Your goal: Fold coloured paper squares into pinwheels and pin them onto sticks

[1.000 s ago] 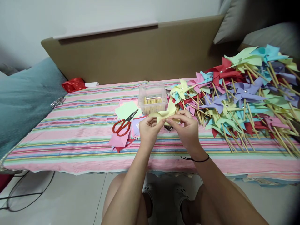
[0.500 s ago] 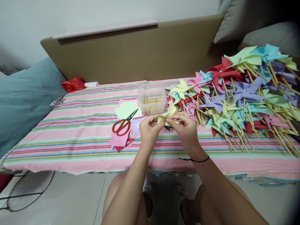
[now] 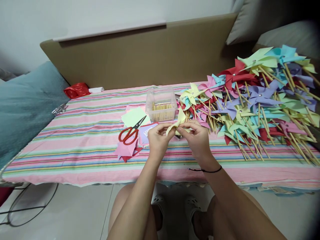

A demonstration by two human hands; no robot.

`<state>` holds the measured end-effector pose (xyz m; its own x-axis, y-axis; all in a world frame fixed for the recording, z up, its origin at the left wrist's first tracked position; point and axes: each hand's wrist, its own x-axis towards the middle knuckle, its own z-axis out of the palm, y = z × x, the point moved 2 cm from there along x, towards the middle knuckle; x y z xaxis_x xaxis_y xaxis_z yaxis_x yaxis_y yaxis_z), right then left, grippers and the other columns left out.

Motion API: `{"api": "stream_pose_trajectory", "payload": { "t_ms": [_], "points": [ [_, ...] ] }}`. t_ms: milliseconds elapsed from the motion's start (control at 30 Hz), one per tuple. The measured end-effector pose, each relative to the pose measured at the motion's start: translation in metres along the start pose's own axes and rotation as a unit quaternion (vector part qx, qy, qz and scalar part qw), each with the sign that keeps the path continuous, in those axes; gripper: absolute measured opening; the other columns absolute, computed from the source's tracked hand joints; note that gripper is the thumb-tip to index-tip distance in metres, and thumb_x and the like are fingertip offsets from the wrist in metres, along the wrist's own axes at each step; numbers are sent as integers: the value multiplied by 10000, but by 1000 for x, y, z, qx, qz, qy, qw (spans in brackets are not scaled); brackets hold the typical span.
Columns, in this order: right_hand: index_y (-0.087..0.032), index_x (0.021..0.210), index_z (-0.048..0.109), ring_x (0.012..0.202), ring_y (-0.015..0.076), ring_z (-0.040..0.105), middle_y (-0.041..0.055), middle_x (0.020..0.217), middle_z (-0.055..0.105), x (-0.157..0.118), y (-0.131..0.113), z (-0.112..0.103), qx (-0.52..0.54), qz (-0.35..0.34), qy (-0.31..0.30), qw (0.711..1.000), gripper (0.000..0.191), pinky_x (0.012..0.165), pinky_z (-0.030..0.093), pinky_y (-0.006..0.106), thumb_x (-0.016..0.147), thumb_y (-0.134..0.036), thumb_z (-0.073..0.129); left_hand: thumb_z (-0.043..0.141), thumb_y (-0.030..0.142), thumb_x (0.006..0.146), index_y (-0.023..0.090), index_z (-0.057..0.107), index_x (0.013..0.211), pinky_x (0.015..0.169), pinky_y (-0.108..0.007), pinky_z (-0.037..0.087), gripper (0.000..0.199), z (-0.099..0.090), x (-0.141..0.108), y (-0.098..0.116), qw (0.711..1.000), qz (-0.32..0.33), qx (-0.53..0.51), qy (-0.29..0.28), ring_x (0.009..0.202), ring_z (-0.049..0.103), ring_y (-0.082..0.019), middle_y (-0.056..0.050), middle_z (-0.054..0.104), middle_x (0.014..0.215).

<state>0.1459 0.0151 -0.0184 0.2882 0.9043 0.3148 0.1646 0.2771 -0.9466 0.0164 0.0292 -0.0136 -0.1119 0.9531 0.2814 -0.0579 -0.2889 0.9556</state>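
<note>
Low surface covered by a pink cloth with multicoloured stripes (image 3: 82, 146); backed by a brown upright panel (image 3: 140, 56) against a pale wall. Blue-green cushion (image 3: 30, 103) seen at left, pale tiled floor (image 3: 77, 206) below. Red-handled scissors (image 3: 132, 130) laid open over coloured paper sheets (image 3: 133, 117), beside a clear plastic box of thin wooden sticks (image 3: 162, 108). Paper pinwheels on sticks (image 3: 261, 95) heaped at right.

Pale yellow paper piece with curled blades (image 3: 179, 124) held above the cloth, in front of the box. It is pinched at the middle by both left hand (image 3: 158, 136) and right hand (image 3: 197, 136), fingertips nearly meeting, fingers bent. Forearms are extended forward, angled inward; black cord bracelet (image 3: 212, 171) worn on right wrist.
</note>
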Motion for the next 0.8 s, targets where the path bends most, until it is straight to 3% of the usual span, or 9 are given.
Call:
{"api": "stream_pose_trajectory", "payload": {
  "t_ms": [467,800],
  "points": [
    [-195,751,723,741,184,560,40,793,574,-1,1,-1,23,5,3,1000,114,539,397,287,723,-304,705,781,239,598,167,714,699,536,-240,511,141,0,-1,-1,999,-19,-25,-24,559,633,-131,-21,694,621],
    [-212,735,719,835,193,556,42,859,550,4,-5,-5,-9,-16,-5,1000,89,616,437,306,723,-300,713,773,243,620,151,734,771,625,-262,539,182,2,2,-2,999,-19,-20,-18,658,669,-155,-47,729,734]
  ]
}}
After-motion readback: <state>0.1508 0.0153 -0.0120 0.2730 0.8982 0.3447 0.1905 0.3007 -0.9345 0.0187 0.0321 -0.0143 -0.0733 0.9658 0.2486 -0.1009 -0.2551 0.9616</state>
